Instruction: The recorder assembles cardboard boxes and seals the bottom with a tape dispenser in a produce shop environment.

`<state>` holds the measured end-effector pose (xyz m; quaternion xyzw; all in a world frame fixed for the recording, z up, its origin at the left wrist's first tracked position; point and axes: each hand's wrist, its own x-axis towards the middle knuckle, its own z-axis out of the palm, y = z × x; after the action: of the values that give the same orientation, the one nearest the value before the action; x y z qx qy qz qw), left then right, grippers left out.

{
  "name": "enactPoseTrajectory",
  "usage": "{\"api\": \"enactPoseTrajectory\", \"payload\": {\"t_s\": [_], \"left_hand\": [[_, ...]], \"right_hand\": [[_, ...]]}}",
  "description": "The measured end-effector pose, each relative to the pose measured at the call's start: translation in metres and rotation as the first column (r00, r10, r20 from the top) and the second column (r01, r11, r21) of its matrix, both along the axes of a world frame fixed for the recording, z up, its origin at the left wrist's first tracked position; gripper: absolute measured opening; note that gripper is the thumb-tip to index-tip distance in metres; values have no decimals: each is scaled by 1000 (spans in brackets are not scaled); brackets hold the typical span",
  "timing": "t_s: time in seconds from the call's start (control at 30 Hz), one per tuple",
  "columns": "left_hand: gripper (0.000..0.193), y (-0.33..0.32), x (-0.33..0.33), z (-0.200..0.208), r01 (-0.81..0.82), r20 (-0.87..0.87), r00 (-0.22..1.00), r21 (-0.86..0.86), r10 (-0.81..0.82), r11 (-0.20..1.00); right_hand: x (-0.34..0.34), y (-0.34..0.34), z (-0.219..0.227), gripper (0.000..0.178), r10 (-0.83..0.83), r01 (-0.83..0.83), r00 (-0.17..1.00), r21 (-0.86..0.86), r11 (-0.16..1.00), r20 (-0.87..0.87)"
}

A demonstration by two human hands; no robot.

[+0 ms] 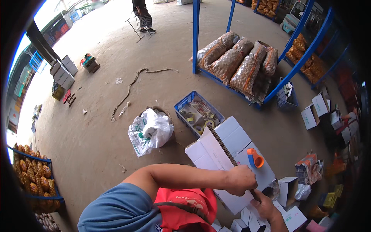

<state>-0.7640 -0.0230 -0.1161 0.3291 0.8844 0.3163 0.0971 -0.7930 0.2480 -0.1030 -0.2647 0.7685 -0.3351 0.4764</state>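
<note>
A white cardboard carton [211,149] stands in front of me, its brown corrugated edge running toward my hands. My left hand [242,180] reaches across my body and is closed in a fist on that edge; its fingertips are hidden. Close below it, my right hand [266,206] grips the near end of the same edge, thumb on top. An orange and blue tape dispenser [256,158] rests on white cardboard [234,135] just beyond my left hand. More small white boxes [247,220] lie beneath my right hand.
A blue plastic crate [181,113] with tape rolls and loose items stands beyond the carton. Left of it is a bin lined with a white bag [154,129]. Filled mesh sacks [232,58] lie on a blue rack [195,38]. A person [142,15] stands far off.
</note>
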Motion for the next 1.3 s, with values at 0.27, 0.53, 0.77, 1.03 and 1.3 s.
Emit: {"api": "enactPoseTrajectory", "payload": {"t_s": [0.27,0.53,0.77,1.03,1.3], "left_hand": [[58,-1,9,-41,68,-532,847,85,-13,994],[57,-4,87,-33,52,-474,876,-85,-86,995],[40,-51,73,5,21,-191,980,-170,-54,985],[39,-8,121,2,391,-173,898,-102,-404,914],[40,-6,127,-9,321,-110,943,36,-315,946]], "right_hand": [[-30,9,-10,78,-139,137,989,-33,990,-56],[-22,-5,10,49,84,18,816,170,985,-572],[-23,-22,17,36,65,95,645,164,982,-761],[-44,-43,10,39,-39,328,494,145,933,-869],[-57,-62,9,45,-37,313,545,162,936,-837]]}}
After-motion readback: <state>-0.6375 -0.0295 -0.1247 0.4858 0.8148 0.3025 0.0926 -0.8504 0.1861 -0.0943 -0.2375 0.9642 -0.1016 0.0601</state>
